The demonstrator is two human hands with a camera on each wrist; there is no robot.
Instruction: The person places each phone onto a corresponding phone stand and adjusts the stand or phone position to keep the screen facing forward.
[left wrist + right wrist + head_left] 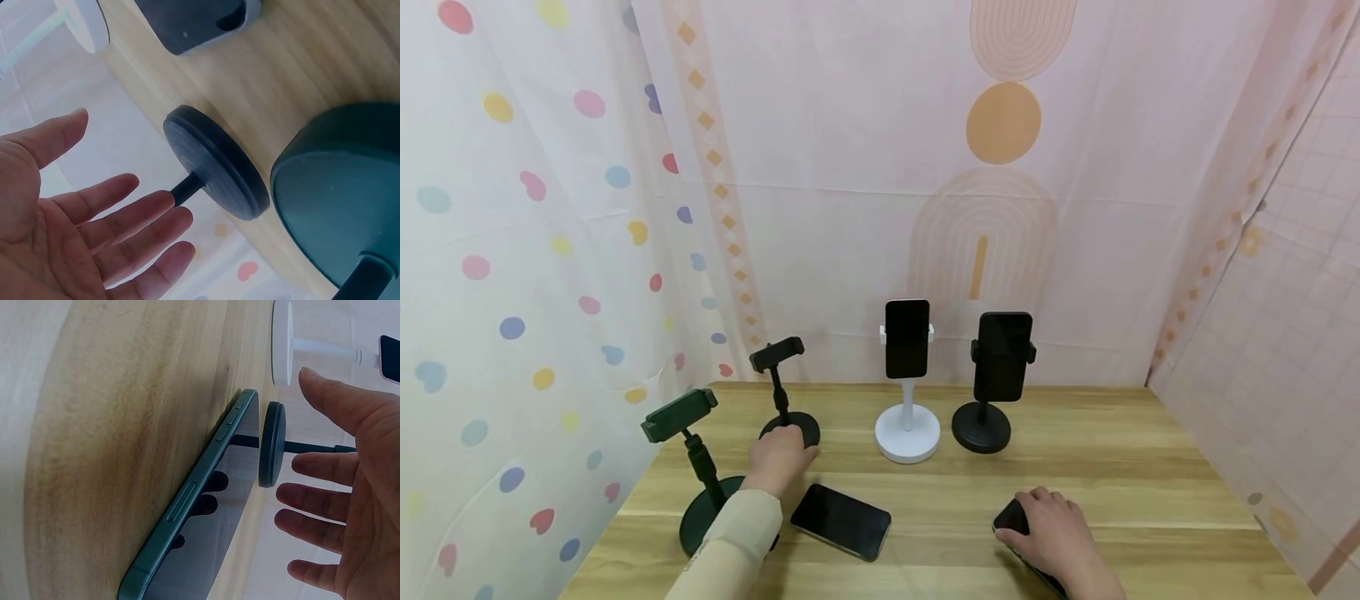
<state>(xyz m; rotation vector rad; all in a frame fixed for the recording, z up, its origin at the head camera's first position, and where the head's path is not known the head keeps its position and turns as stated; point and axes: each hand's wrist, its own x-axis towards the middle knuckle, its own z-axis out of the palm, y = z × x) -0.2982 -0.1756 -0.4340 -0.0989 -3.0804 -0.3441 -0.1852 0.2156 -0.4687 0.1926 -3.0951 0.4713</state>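
In the head view my left hand [779,460] reaches over the front of the small black phone stand [803,425], whose holder carries no phone. The left wrist view shows that hand's fingers [134,215] spread and relaxed near the stand's thin stem; whether they touch it I cannot tell. On the right, my right hand [1056,533] hovers over a phone [1011,518] lying flat on the table. In the right wrist view its fingers [312,501] stand apart above the green-edged phone [181,503], and their reflections show in the dark screen.
Left of my left hand stands a larger dark green phone stand [702,467]. Another phone [841,522] lies between my hands. Behind, a white stand [907,432] and a black stand [981,430] each hold a dark phone upright. A patterned curtain [820,208] closes off the back.
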